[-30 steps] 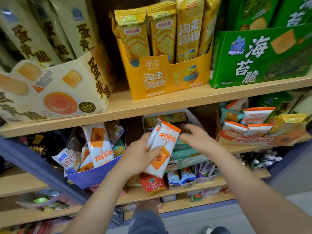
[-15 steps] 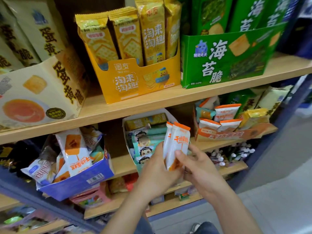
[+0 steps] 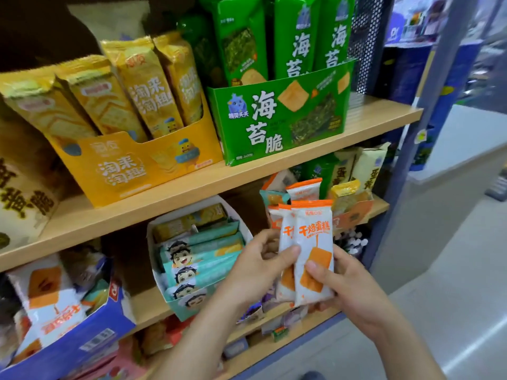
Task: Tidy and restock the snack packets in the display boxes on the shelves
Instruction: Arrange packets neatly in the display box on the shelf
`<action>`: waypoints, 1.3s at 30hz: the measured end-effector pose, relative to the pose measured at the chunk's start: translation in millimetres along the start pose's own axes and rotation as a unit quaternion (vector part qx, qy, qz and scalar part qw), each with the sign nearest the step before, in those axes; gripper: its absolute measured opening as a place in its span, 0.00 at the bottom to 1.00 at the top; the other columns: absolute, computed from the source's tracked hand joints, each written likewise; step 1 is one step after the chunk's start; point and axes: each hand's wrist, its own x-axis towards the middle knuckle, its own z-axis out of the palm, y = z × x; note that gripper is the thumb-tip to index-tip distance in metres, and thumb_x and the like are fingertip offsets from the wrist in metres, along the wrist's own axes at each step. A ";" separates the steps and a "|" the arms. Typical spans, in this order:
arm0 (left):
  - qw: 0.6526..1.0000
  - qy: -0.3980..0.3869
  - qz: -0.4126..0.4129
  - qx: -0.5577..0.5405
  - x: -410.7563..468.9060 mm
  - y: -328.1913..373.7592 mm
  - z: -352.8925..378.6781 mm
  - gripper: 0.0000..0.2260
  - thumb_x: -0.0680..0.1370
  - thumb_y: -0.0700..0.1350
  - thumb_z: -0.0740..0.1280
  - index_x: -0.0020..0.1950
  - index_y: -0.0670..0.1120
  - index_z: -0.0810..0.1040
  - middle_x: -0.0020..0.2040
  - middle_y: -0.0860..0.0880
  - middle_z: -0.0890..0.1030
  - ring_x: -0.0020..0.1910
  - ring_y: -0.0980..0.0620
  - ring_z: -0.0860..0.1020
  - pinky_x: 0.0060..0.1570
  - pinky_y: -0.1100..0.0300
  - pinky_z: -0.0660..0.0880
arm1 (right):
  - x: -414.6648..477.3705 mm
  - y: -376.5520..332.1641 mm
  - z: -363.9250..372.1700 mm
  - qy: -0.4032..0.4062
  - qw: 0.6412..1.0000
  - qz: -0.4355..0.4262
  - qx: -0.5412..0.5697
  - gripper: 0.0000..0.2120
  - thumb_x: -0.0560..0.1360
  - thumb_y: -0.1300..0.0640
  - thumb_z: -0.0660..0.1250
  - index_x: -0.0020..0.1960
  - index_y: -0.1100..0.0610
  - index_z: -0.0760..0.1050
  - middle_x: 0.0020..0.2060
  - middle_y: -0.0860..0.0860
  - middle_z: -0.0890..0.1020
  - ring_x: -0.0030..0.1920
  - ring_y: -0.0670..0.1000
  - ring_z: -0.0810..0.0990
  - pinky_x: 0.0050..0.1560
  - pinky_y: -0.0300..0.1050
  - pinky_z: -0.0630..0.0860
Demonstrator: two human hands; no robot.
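White-and-orange plastic snack packets point(image 3: 312, 250), 2, gripped upright by my left hand point(image 3: 258, 272) and right hand point(image 3: 354, 289), near the orange cardboard display box point(image 3: 354, 215). Risk: slick film, rear one could slip during slotting.

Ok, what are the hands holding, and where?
Two white-and-orange packets: left hand grips them mid-height at the left edge, right hand grips the lower right part.

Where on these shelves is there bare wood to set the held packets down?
Bare board shows on the upper shelf right of the green box, and on the middle shelf between the blue box and the teal-packet box. The orange box behind the packets is crowded.
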 end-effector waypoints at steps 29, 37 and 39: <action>0.777 0.125 0.451 0.420 143.2 63.7 77.9 0.13 0.77 0.41 0.69 0.61 0.48 0.78 0.57 0.52 0.79 0.52 0.51 0.78 0.40 0.48 0.79 | 123.0 -90.5 -159.3 0.190 0.950 -0.242 -0.046 0.17 0.75 0.73 0.65 0.54 0.53 0.76 0.51 0.51 0.84 0.56 0.51 0.82 0.62 0.56 0.77; 0.796 0.094 0.303 0.515 158.2 29.9 78.3 0.14 0.81 0.45 0.62 0.67 0.52 0.75 0.57 0.53 0.80 0.54 0.51 0.77 0.50 0.53 0.77 | 131.9 -89.0 -173.8 0.141 0.942 -0.214 -0.218 0.17 0.74 0.72 0.69 0.51 0.50 0.80 0.48 0.47 0.85 0.50 0.44 0.83 0.57 0.47 0.80; 0.725 0.083 0.276 0.625 162.3 27.8 82.0 0.16 0.83 0.47 0.58 0.70 0.52 0.72 0.61 0.54 0.78 0.58 0.49 0.73 0.50 0.54 0.74 | 134.5 -88.0 -174.3 0.145 0.940 -0.216 -0.219 0.17 0.74 0.71 0.70 0.51 0.50 0.81 0.48 0.47 0.86 0.51 0.45 0.84 0.56 0.47 0.80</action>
